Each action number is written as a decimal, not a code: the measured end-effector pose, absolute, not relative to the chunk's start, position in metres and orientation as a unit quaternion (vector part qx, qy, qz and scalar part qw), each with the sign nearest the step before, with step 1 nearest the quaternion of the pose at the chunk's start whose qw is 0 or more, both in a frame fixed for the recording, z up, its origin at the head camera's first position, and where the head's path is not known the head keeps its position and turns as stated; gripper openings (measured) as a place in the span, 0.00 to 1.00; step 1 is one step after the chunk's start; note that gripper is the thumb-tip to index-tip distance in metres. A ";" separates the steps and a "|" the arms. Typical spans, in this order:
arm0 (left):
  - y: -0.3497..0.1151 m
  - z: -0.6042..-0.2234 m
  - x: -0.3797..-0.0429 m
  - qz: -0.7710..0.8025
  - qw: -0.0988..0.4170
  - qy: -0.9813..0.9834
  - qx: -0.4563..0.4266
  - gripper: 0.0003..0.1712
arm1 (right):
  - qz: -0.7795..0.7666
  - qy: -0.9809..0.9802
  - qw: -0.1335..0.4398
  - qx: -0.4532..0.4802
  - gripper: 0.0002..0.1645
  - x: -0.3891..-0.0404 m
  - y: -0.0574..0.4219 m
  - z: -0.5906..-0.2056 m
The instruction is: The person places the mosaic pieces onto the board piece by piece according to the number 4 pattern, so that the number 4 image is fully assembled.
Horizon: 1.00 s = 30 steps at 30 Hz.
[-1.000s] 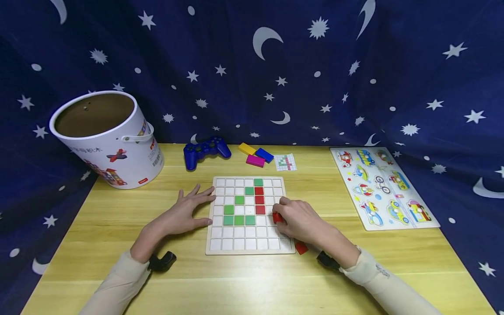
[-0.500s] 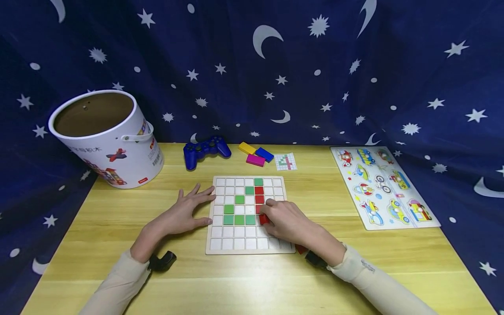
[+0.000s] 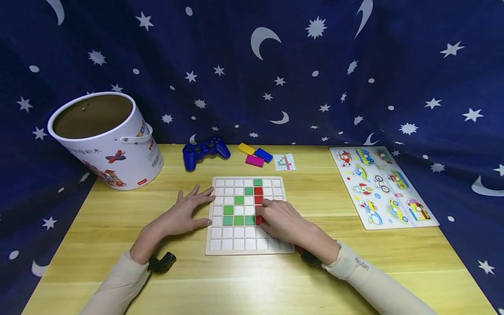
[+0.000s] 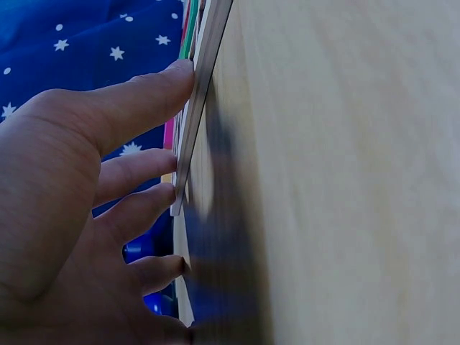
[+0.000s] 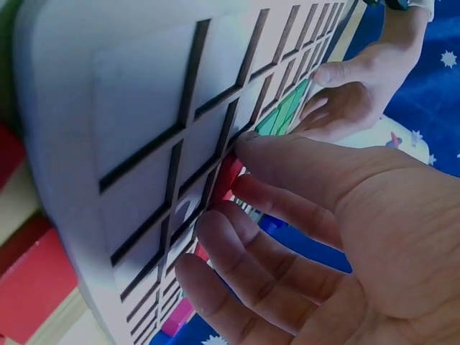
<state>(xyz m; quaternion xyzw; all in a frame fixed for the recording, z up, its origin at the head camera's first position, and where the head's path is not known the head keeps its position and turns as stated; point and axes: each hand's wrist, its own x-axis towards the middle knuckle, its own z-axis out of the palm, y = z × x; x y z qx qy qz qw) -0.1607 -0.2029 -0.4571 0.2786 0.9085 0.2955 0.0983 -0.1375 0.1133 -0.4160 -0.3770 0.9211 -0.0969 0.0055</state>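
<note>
A white grid board [image 3: 228,244] with a pale wooden rim lies on the table between my hands. Several green tiles [image 3: 239,220] and a column of red tiles [image 3: 258,191] sit in its cells. My right hand [image 3: 284,222] pinches a red tile [image 5: 227,177] between thumb and forefinger, down in the cell just right of the green row. Part of that tile is hidden by the fingers. At the board's left edge rests my left hand [image 3: 179,215], fingers spread and thumb [image 4: 172,79] touching the rim.
Red pieces [image 5: 42,277] lie beside the board's right front corner, under my right wrist. Behind the board are a blue game controller [image 3: 205,151], yellow, blue and magenta blocks [image 3: 255,161] and a pattern card [image 3: 285,162]. A bucket [image 3: 114,144] stands left, a picture puzzle [image 3: 382,188] right.
My right hand has moved left over the board with the red tile, from the right-hand columns to the cell below the red column. The left hand has stayed put.
</note>
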 end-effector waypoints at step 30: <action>-0.203 -0.459 -0.162 0.294 0.100 0.909 0.277 0.41 | -0.132 0.950 0.032 -0.280 0.17 -0.106 0.201 -0.415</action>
